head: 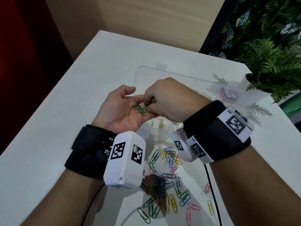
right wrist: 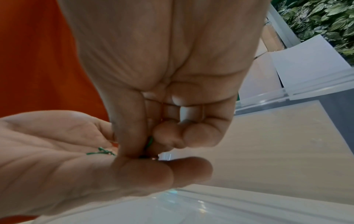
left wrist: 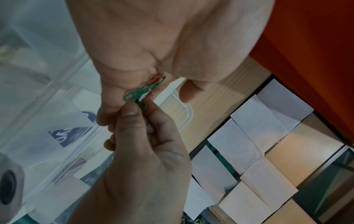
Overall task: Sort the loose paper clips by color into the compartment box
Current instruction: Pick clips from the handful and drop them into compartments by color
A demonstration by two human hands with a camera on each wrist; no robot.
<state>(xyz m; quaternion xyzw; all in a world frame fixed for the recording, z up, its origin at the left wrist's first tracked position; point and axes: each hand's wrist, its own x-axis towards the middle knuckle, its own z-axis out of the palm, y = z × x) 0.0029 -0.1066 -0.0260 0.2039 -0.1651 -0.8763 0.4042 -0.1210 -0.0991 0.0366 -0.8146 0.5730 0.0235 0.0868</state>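
My left hand (head: 135, 99) lies palm up over the clear compartment box (head: 147, 133), carrying a few green paper clips (head: 140, 110) and a white clip (head: 142, 105) on its relaxed fingers. My right hand (head: 149, 106) reaches in from the right and pinches a green clip between thumb and forefinger. The left wrist view shows that pinch (left wrist: 140, 106) on the green clips (left wrist: 137, 93). In the right wrist view the green clip (right wrist: 150, 142) peeks out between the pinching fingers. The loose pile of mixed-colour clips (head: 164, 176) lies on the table near me. Yellow clips (head: 161, 125) sit in one compartment.
The box's clear lid (head: 179, 79) stands open behind my hands. A fern in a white pot (head: 250, 85) stands at the right, close to the lid. A black cable (head: 213, 193) runs along the right of the pile. The white table (head: 65, 128) drops off at its left edge.
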